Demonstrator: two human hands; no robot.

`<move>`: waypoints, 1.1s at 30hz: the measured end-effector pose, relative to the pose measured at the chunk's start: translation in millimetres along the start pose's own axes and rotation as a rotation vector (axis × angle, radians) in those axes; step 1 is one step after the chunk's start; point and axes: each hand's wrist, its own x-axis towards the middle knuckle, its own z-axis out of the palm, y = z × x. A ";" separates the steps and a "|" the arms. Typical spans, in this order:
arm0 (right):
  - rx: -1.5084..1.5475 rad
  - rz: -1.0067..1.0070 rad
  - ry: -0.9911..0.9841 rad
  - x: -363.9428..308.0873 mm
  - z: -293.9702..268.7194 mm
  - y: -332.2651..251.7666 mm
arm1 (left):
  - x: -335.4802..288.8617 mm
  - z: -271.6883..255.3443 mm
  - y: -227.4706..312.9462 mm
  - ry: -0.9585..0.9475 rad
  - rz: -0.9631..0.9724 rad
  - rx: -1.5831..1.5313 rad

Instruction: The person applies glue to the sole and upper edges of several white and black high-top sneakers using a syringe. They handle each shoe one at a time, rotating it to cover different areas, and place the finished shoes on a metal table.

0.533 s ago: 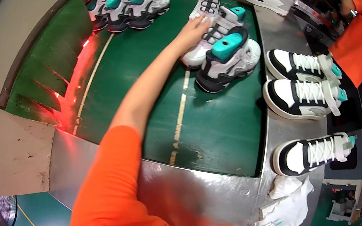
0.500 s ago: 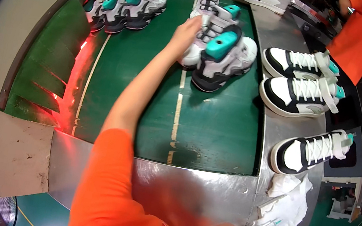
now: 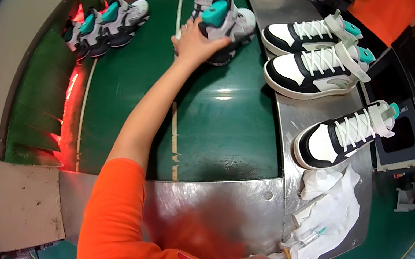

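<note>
My left hand (image 3: 199, 44) reaches forward over a green belt. Its thumb and fingers are spread around the heel end of a grey-and-black sneaker (image 3: 235, 25) with a teal insert in its opening. Close behind that shoe, on its left, stands another grey sneaker (image 3: 204, 0) with straps, partly covered by it and by my hand. My fingertips are partly hidden against the shoes. No part of my right hand shows.
Several grey sneakers (image 3: 122, 16) stand by a green flap curtain (image 3: 41, 98) with red light behind it. Black-and-white sneakers (image 3: 309, 72) line the metal ledge (image 3: 286, 115) on the right, beside a white cloth (image 3: 339, 204). A co-worker's orange sleeve (image 3: 383, 16) is beyond.
My view has shifted, so most things sit further left and higher. My left hand has moved from the left side of the grey sneakers to the nearer one's heel. One far sneaker now stands apart.
</note>
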 end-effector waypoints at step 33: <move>0.207 0.205 0.033 1.1 0.1 17.1 | -0.4 52.6 169.5 -0.461 0.462 -0.023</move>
